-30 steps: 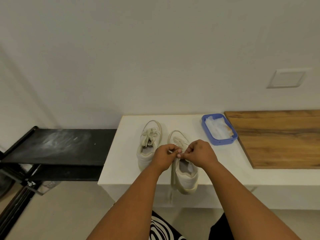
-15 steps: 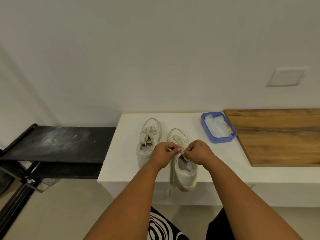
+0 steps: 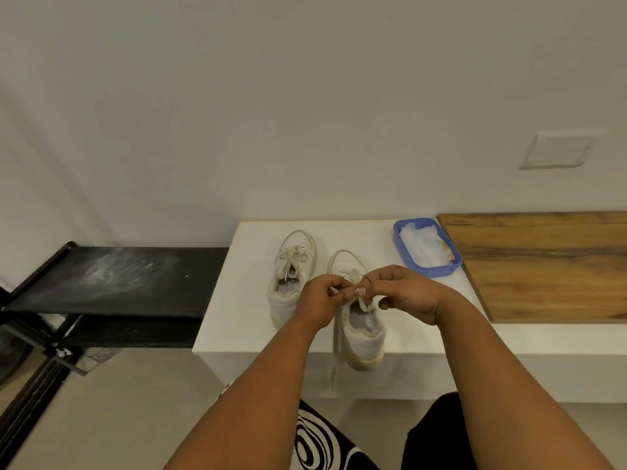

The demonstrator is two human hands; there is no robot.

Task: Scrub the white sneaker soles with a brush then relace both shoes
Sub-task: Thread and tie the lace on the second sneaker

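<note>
Head view, looking forward and down at a white bench top (image 3: 400, 313). Right sneaker (image 3: 360, 337): a white low shoe standing upright near the front edge of the bench, toe toward the wall, heel slightly overhanging the edge. Its lace (image 3: 363, 304) is pinched at the top of the tongue by both hands; a loose lace end (image 3: 334, 374) hangs down over the bench front. Left hand (image 3: 319, 300): fingers curled, thumb and fingertips pinching the lace from the left. Right hand (image 3: 405, 293): thumb and forefinger pinching the lace from the right, the remaining fingers curled beneath. The two hands meet almost fingertip to fingertip above the shoe opening — whether a knot is formed between them cannot be told. Left sneaker (image 3: 291, 276): upright just beside the first, set farther back, its lace already tied in a bow over the tongue. Blue tray (image 3: 425, 271): a shallow plastic tray holding white cloth or paper with an orange-brown stain, near the right sneaker's toe and touching the edge of a wooden board (image 3: 549, 266) that covers the bench's right part. Black rack (image 3: 112, 283): a dark, dusty shelf butting against the bench's left side — lower bars visible beneath it. A wall plate (image 3: 559, 150) sits on the plain wall above the board.
</note>
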